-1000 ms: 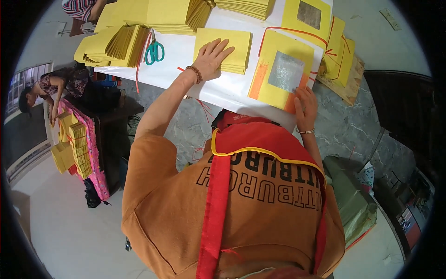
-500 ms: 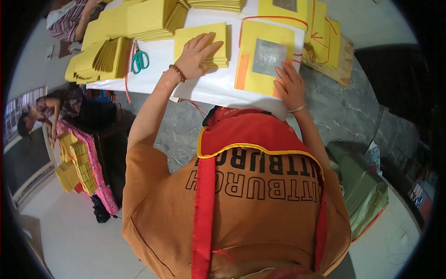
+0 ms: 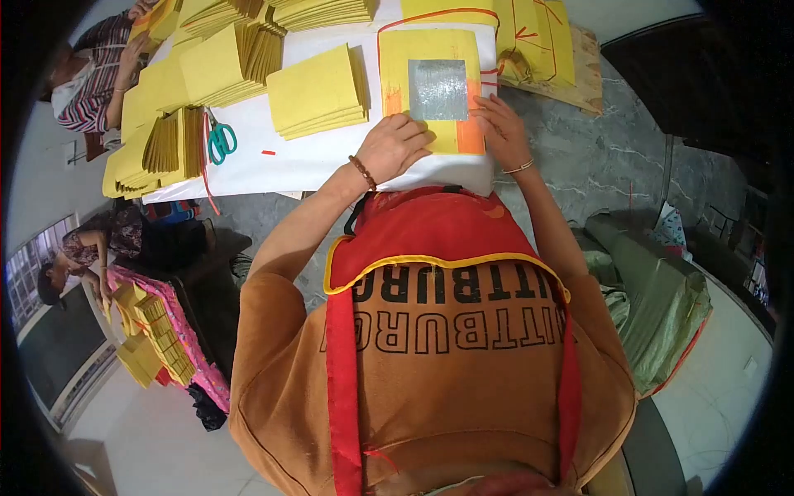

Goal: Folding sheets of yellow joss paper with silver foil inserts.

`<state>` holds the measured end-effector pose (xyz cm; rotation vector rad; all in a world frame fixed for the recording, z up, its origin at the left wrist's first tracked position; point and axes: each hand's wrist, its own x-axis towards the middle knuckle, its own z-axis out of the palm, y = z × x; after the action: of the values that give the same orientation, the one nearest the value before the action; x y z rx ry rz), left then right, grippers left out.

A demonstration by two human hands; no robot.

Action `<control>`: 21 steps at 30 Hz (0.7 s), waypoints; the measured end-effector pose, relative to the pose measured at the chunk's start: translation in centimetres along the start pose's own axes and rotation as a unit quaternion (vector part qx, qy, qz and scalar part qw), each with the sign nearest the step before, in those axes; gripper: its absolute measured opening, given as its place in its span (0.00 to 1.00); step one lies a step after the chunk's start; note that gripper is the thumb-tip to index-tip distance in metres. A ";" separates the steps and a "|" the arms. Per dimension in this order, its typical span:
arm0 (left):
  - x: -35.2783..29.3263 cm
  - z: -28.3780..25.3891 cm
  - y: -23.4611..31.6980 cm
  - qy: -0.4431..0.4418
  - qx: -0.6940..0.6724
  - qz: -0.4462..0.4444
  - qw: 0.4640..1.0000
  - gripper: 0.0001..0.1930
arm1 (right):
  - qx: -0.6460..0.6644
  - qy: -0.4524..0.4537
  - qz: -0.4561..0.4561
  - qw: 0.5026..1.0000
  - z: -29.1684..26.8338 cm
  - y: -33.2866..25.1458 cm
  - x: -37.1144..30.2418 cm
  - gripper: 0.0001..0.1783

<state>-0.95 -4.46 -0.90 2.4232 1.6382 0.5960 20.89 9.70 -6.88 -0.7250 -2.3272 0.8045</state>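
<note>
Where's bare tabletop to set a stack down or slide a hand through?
Bare white table between the scissors, the small yellow stack and the left hand. Crowded: fanned stacks at left, foil sheet pile under both hands, right hand.

bright even light, sharp centre, foil glare, fisheye bending and dark rim

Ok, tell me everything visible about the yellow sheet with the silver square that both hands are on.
The yellow sheet looks like thin paper, with a dull silver foil square in its middle and orange patches at its lower corners. It lies flat on the white table, near the edge closest to the person. The left hand rests on its lower left part, and the right hand touches its lower right edge. A red string runs around its top.
</note>
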 end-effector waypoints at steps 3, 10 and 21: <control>0.4 -0.2 -0.3 0.032 -0.100 -0.009 0.994 0.11 | 0.115 0.008 0.038 0.993 0.2 0.0 -0.4 0.12; 1.2 -0.6 -0.6 0.009 -0.227 -0.168 0.959 0.11 | 0.167 -0.004 0.077 0.983 0.6 0.4 -0.7 0.13; 1.4 -0.1 -1.1 -0.007 -0.274 -0.236 0.932 0.11 | 0.154 0.004 0.056 0.987 0.8 0.7 -0.7 0.14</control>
<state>-1.49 -2.79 -0.86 1.5722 1.6779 0.8088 21.01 9.47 -8.14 -0.7231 -2.1032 1.1770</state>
